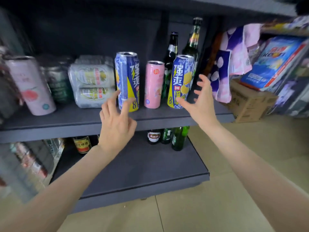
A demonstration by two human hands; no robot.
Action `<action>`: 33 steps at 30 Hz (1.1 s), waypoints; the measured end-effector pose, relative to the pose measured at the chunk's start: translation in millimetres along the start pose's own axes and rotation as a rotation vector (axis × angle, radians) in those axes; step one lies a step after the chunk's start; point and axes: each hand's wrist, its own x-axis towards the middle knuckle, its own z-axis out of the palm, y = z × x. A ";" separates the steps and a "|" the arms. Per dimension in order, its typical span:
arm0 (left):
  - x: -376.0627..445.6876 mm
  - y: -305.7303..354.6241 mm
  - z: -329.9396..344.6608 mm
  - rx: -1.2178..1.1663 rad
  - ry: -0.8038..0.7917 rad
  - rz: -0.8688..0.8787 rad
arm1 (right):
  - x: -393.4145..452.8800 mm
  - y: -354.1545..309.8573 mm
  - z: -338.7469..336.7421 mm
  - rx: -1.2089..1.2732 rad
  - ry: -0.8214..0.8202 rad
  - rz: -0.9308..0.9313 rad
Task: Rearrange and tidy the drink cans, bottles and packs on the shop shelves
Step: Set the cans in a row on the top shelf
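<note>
On the grey middle shelf (50, 124) stand two tall blue-and-yellow cans, one on the left (127, 76) and one on the right (181, 77), with a slim pink can (153, 84) between them. My left hand (116, 124) is open with spread fingers just in front of the left blue can. Beside the right blue can my right hand (201, 99) is also open, its thumb near the can's base, gripping nothing. Two dark bottles (192, 46) rise behind the right can. A wrapped pack of silver cans (92, 81) sits to the left.
A large pink can (31, 87) and a dark can pack (56, 81) stand further left. Green and brown bottles (179, 138) occupy the back of the lower shelf (142, 166). Cardboard box (249, 101), blue packs (274, 61) and purple bags (234, 47) crowd the right. Tiled floor lies below.
</note>
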 end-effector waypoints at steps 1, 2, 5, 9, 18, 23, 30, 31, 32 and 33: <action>5.6 -3.1 -4.1 -0.027 0.010 -0.037 | 7.4 -5.1 2.3 -0.006 -0.004 -0.033; 12.3 -5.9 -8.2 -0.042 0.023 -0.049 | 15.9 -9.9 4.6 -0.029 -0.001 -0.079; 41.6 -6.3 -19.3 -0.038 0.055 -0.021 | 45.3 -20.3 11.7 -0.173 0.010 -0.123; 87.3 2.9 -18.7 -0.046 0.134 -0.075 | 61.7 -13.3 29.4 -0.205 -0.020 -0.023; 121.4 17.6 -26.9 -0.165 -0.073 -0.427 | 63.0 -35.2 19.4 -0.053 0.063 -0.013; 112.3 41.0 -79.1 -0.419 -0.208 -0.478 | 56.9 -75.9 -20.8 -0.049 -0.216 0.164; 137.5 82.5 -229.8 -0.585 -0.451 -0.447 | 65.5 -187.7 -114.2 -0.045 -0.517 0.364; 149.6 90.2 -252.1 -0.596 -0.459 -0.453 | 74.4 -208.5 -130.4 -0.042 -0.527 0.379; 163.7 99.1 -275.3 -0.609 -0.460 -0.453 | 85.6 -232.1 -147.7 -0.048 -0.533 0.382; 180.8 107.3 -299.4 -0.626 -0.463 -0.446 | 99.3 -257.6 -165.9 -0.058 -0.543 0.371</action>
